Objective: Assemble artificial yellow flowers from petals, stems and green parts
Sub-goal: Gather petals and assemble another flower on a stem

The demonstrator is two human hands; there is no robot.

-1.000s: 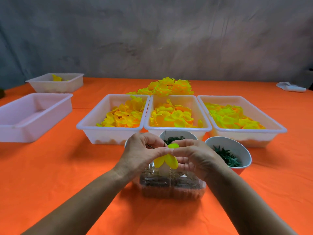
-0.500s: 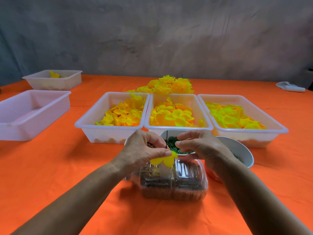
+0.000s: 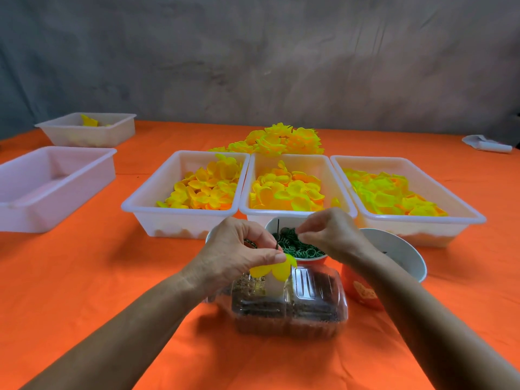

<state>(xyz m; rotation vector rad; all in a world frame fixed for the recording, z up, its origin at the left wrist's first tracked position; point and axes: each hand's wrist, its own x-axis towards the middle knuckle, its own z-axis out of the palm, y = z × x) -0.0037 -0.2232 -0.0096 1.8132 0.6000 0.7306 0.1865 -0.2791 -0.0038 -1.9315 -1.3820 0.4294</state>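
The left hand [image 3: 239,249] pinches a thin dark stem [image 3: 278,235] between thumb and forefinger, with yellow petals [image 3: 277,270] hanging just under the fingertips; the stem stands upright above the grip. The right hand [image 3: 330,235] hovers over a small cup of green rings [image 3: 298,247], its thumb and forefinger closed together as if on one tiny green part, though that piece is too small to make out clearly. Below both hands sits a clear plastic clamshell box [image 3: 309,302] with dark contents, on the orange bench [image 3: 84,277]. A white bowl [image 3: 405,257] stands just right of the cup. Behind them three white trays lie side by side, each with loose petals: left tray [image 3: 146,204], middle tray [image 3: 334,190], right tray [image 3: 464,215]. A heap of finished yellow flowers [image 3: 278,140] lies beyond the trays. Two more white trays [image 3: 56,175] sit well off to the left
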